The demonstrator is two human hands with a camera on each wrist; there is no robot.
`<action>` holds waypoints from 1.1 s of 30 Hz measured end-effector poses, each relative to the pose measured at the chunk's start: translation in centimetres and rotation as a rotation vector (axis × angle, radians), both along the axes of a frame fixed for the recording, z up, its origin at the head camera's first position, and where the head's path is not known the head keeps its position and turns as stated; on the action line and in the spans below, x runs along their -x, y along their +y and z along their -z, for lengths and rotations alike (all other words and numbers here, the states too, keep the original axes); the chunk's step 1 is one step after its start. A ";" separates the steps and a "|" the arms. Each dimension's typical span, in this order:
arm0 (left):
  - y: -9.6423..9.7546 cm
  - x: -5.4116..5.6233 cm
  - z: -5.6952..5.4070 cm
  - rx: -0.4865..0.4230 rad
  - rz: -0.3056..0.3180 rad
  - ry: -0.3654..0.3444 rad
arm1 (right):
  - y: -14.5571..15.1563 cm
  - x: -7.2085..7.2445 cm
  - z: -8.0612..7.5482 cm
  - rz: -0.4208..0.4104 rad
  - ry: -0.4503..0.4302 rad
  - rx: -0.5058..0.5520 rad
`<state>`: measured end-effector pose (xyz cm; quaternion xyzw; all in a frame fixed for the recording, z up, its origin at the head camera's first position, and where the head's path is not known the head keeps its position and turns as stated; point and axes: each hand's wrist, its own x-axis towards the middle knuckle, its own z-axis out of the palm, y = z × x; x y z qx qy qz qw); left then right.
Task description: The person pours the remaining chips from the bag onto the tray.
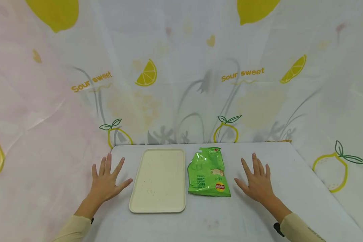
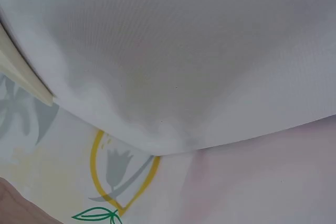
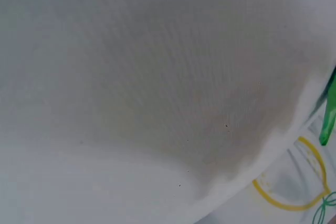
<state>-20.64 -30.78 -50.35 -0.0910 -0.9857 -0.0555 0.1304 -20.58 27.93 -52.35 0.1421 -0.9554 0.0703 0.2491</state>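
Note:
A cream rectangular tray point(image 1: 158, 181) lies flat on the white table, with a few small specks on its surface. Just right of it is a green chip bag point(image 1: 207, 173), crumpled, its top edge uneven. My left hand point(image 1: 104, 183) is spread with straight fingers to the left of the tray, apart from it. To the right of the bag my right hand point(image 1: 258, 185) is likewise spread and holds nothing. In the left wrist view the tray's edge point(image 2: 23, 69) shows at the left; the right wrist view catches a sliver of the bag point(image 3: 329, 111).
The white table point(image 1: 211, 222) ends at a hanging cloth point(image 1: 181, 101) printed with lemons and words. More of this cloth rises along the left and right sides. Beige sleeves point(image 1: 75, 227) cover both forearms.

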 end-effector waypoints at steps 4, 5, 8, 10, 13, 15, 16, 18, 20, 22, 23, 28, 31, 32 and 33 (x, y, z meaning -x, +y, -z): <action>0.2 -0.3 0.1 0.000 0.001 -0.004 | -0.4 -0.2 0.2 -0.011 -0.016 0.010; 0.2 -0.3 0.1 0.000 0.006 -0.002 | -0.5 -0.2 0.2 -0.011 -0.021 0.012; 0.4 -0.3 0.1 -0.004 0.034 0.009 | -0.8 -0.2 0.5 -0.012 -0.028 0.010; 0.5 -0.3 0.1 0.001 0.065 0.021 | -1.0 -0.3 0.6 -0.018 -0.033 -0.004; 0.4 -0.5 0.2 0.027 0.105 0.047 | -1.5 -0.5 0.8 -0.033 -0.046 -0.031; 0.3 -0.6 0.2 0.041 0.115 0.063 | -1.8 -0.6 0.8 -0.042 -0.050 -0.041; 0.3 -0.7 0.3 0.045 0.115 0.073 | -1.9 -0.7 0.8 -0.042 -0.052 -0.042; 0.3 -0.7 0.4 0.034 0.110 0.084 | -2.0 -0.8 0.7 -0.042 -0.050 -0.022; 0.6 -0.8 0.7 0.028 0.118 0.083 | -2.2 -0.8 0.7 -0.040 -0.048 -0.003; 1.1 -1.0 1.1 0.021 0.140 0.072 | -2.4 -0.9 0.8 -0.044 -0.057 0.020; 1.4 -1.1 1.3 0.017 0.156 0.062 | -2.6 -0.9 0.9 -0.049 -0.063 0.031; 2.9 -2.0 2.2 0.014 0.241 -0.036 | -4.0 -1.0 1.3 -0.058 -0.118 0.061; 3.7 -2.5 2.5 0.032 0.286 -0.082 | -4.9 -1.0 1.5 -0.048 -0.167 0.092; 3.8 -2.7 2.7 0.034 0.304 -0.087 | -5.2 -1.0 1.5 -0.044 -0.188 0.103; 4.0 -2.8 2.8 0.038 0.319 -0.094 | -5.4 -1.0 1.5 -0.040 -0.208 0.110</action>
